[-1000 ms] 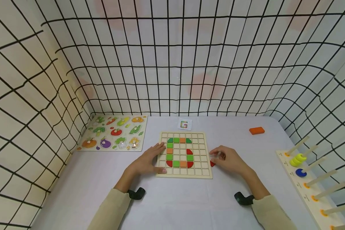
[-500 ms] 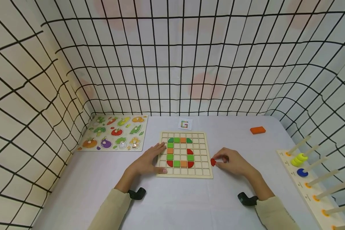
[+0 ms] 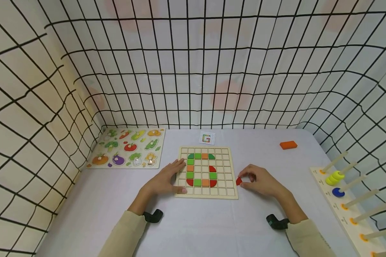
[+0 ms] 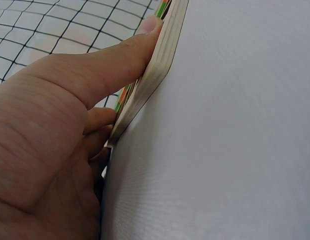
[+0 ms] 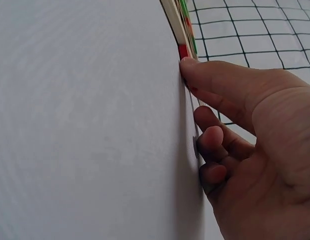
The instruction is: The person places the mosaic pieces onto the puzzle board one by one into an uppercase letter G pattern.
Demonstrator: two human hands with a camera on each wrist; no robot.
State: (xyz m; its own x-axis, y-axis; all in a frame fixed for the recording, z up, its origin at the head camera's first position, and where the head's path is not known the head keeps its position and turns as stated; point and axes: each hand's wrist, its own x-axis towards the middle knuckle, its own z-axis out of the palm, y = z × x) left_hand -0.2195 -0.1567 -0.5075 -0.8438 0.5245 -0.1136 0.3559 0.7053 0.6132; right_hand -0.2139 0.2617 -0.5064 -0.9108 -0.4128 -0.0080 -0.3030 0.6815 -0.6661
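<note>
A wooden grid board [image 3: 226, 193] lies mid-table with green, orange and red tiles set in its squares, forming a broken ring. My left hand [image 3: 163, 179] rests along the board's left side. In the left wrist view the thumb [image 4: 130, 56] lies on the board's top and the other fingers reach its edge. Just off the board's right side, my right hand [image 3: 260, 180] pinches a small red tile [image 3: 239, 181] between thumb and forefinger. The right wrist view shows the red tile [image 5: 183, 51] beyond the thumb tip, partly hidden, with the remaining fingers curled loosely near the table.
Behind the board lies a small pattern card [image 3: 207, 138]. A vegetable puzzle board [image 3: 141, 150] sits at the back left and an orange block [image 3: 288, 145] at the back right. A pegged board [image 3: 344, 210] with rings stands at the right. Black netting [image 3: 199, 75] encloses the table.
My right hand has shifted slightly right; its fingers have closed on the red tile, which shows more and has turned a little. My left hand has stayed on the board.
</note>
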